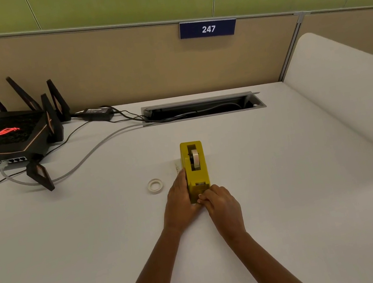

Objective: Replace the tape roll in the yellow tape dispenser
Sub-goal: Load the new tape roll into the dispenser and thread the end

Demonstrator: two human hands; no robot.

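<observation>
Yellow plastic fills the middle of my view: the tape dispenser [196, 171] sits on the bench [287, 198], its near end toward me, with a roll [195, 157] standing upright in its slot. My left hand [181, 199] lies flat along its 9 o'clock side, fingers [182, 178] extended and pressed to the wall. My right hand [222, 203] is pinched shut at the near end, at 6 o'clock; what it grips I cannot tell, likely the tape end or the cutter edge. A spare roll [155, 186] lies flat at 9 o'clock, well apart. My worry: pulling at the cutter could nick a fingertip, the tape could stick back on itself, or the dispenser could slide if my left hand slackens.
</observation>
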